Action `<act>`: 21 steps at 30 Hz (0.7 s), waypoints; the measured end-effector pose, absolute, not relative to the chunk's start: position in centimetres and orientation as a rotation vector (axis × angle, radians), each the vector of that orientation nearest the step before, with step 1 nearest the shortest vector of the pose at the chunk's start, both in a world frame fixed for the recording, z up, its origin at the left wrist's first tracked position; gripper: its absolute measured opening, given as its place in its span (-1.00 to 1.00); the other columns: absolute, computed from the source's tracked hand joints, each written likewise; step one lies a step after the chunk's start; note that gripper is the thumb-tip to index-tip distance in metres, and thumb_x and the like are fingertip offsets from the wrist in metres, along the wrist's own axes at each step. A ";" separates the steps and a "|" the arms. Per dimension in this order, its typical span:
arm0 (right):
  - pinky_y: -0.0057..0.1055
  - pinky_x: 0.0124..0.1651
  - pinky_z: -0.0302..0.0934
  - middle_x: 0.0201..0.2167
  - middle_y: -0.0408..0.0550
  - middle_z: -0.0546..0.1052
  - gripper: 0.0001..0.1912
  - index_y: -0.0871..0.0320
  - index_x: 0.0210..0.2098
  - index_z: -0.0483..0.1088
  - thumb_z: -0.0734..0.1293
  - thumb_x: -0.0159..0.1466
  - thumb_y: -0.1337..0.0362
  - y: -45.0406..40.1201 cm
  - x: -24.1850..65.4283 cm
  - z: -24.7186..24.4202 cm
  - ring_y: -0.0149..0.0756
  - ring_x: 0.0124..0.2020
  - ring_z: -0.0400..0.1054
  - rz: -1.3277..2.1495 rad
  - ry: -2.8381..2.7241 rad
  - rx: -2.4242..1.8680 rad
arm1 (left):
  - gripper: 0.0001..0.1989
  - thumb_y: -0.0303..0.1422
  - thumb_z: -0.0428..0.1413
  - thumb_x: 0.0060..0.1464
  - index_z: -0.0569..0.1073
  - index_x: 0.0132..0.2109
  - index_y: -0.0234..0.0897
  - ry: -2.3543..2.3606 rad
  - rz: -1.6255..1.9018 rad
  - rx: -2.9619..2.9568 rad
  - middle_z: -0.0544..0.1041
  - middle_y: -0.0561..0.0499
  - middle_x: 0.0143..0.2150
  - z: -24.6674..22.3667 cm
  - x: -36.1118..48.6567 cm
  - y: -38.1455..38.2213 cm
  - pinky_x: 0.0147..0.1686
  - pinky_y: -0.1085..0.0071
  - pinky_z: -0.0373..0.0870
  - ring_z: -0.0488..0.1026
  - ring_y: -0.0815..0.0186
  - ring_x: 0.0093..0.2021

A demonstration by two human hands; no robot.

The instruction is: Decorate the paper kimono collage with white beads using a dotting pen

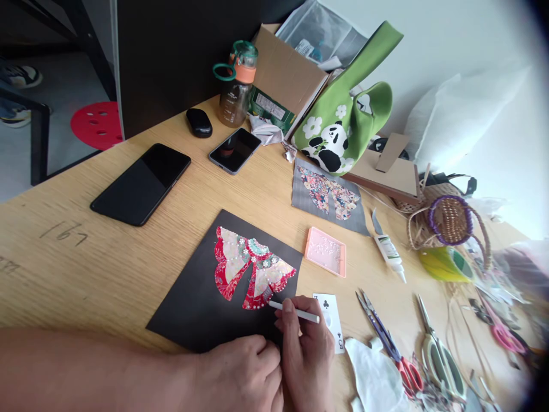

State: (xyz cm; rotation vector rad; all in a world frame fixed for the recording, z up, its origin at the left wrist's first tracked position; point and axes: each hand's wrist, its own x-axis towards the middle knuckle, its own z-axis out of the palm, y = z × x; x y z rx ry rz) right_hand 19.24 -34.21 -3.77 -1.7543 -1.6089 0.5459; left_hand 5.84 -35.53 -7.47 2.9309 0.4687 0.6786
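Observation:
A red and cream fabric garment shape [231, 266] with beads and small white flowers lies on a black sheet [189, 292]. My right hand [306, 349] holds a thin white stick [300, 313], its tip at the lower right edge of the shape. Beside it my left hand [242, 372] rests with curled fingers on the sheet's near edge; whether it holds anything is hidden. A pink tray [326, 252] of tiny clear beads sits right of the sheet. Partly behind my right hand lies a playing card [332, 320].
Two phones [140, 184] and a black mouse [199, 123] lie at the left, near a bottle [235, 103]. A green panda bag [338, 131] stands behind a patterned cutout [328, 194]. Glue [389, 250], scissors [386, 337], a white cloth [373, 375] and baskets [450, 220] are at the right.

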 end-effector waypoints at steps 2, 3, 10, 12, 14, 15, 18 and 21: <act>-0.50 -0.57 0.22 -0.58 -0.19 0.45 -0.72 0.10 -0.39 0.36 0.22 0.41 0.14 -34.2 19.2 -3.7 -0.43 -0.63 0.33 0.539 -1.620 -1.749 | -0.83 -0.54 0.03 0.24 0.45 -0.30 -0.30 0.470 0.680 2.928 0.53 -0.05 -0.36 -7.3 5.8 -35.5 -0.34 0.30 0.28 0.34 0.26 -0.37; -0.50 -0.56 0.23 -0.58 -0.18 0.45 -0.72 0.10 -0.40 0.36 0.22 0.41 0.14 -34.2 19.2 -3.7 -0.43 -0.63 0.34 0.540 -1.622 -1.749 | -0.83 -0.54 0.02 0.24 0.45 -0.31 -0.30 0.471 0.681 2.927 0.53 -0.05 -0.37 -7.3 5.8 -35.5 -0.35 0.30 0.28 0.34 0.26 -0.38; -0.53 -0.57 0.29 -0.52 -0.12 0.52 -0.68 0.11 -0.42 0.38 0.22 0.41 0.11 -34.3 19.5 -4.3 -0.41 -0.58 0.43 0.610 -1.504 -1.788 | -0.80 -0.57 0.00 0.23 0.44 -0.33 -0.31 0.471 0.668 2.927 0.51 -0.04 -0.41 -7.6 5.9 -35.6 -0.34 0.30 0.28 0.32 0.28 -0.40; -0.54 -0.56 0.31 -0.53 -0.12 0.52 -0.67 0.11 -0.42 0.39 0.22 0.41 0.10 -34.3 19.5 -4.4 -0.40 -0.57 0.45 0.627 -1.453 -1.791 | -0.80 -0.57 0.00 0.24 0.43 -0.34 -0.30 0.463 0.666 2.929 0.50 -0.03 -0.41 -7.7 5.9 -35.6 -0.33 0.30 0.28 0.31 0.28 -0.41; -0.54 -0.55 0.34 -0.53 -0.12 0.52 -0.66 0.12 -0.43 0.40 0.23 0.40 0.09 -34.3 19.5 -4.4 -0.39 -0.56 0.47 0.638 -1.430 -1.792 | -0.80 -0.57 0.01 0.23 0.43 -0.34 -0.30 0.456 0.667 2.931 0.50 -0.03 -0.41 -7.8 5.8 -35.6 -0.33 0.30 0.28 0.31 0.28 -0.41; -0.53 -0.55 0.34 -0.52 -0.11 0.52 -0.66 0.12 -0.43 0.40 0.23 0.40 0.09 -34.3 19.5 -4.3 -0.39 -0.55 0.47 0.640 -1.428 -1.790 | -0.80 -0.57 0.01 0.23 0.43 -0.34 -0.30 0.458 0.666 2.931 0.50 -0.03 -0.41 -7.8 5.8 -35.6 -0.33 0.30 0.28 0.31 0.28 -0.41; -0.53 -0.54 0.34 -0.49 -0.08 0.54 -0.64 0.12 -0.45 0.42 0.24 0.40 0.08 -34.1 19.3 -4.3 -0.39 -0.54 0.47 0.654 -1.429 -1.782 | -0.80 -0.57 0.01 0.23 0.42 -0.34 -0.30 0.471 0.657 2.928 0.49 -0.02 -0.41 -8.1 5.9 -35.7 -0.33 0.30 0.28 0.31 0.28 -0.40; -0.54 -0.54 0.33 -0.53 -0.11 0.52 -0.64 0.12 -0.46 0.41 0.25 0.39 0.08 -34.1 19.1 -4.4 -0.39 -0.56 0.45 0.660 -1.390 -1.771 | -0.81 -0.57 0.01 0.23 0.43 -0.33 -0.30 0.477 0.641 2.927 0.51 -0.02 -0.40 -8.0 5.9 -35.6 -0.30 0.31 0.30 0.32 0.29 -0.40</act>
